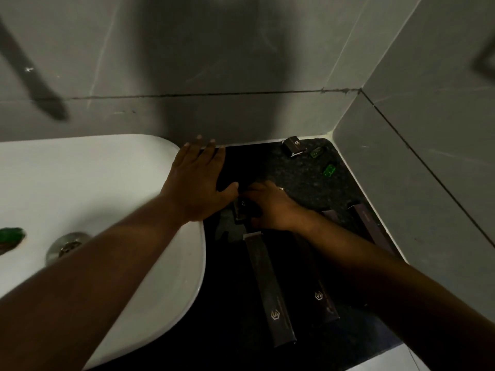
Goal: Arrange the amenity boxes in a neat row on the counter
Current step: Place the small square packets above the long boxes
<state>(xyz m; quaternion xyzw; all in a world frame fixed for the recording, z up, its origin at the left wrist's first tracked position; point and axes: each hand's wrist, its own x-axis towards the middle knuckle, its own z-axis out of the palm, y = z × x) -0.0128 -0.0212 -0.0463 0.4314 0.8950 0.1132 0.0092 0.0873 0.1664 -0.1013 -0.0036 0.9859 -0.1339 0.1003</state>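
Note:
Dark amenity boxes with gold logos lie on the black speckled counter (300, 172). My right hand (270, 207) is closed around a small dark box (242, 210) near the counter's middle. My left hand (195, 180) lies flat and open on the sink's right rim, fingers reaching to the wall. A long slim box (270, 287) points toward me, a second long box (320, 293) lies beside it under my right forearm, and a third long box (371, 228) runs along the right wall. Another small box (293, 146) sits at the back corner.
A white basin (80, 188) with a metal drain (65, 246) fills the left. Something green (10, 235) lies in it. Two small green items (329, 170) lie near the back corner. Grey tiled walls close the counter behind and on the right.

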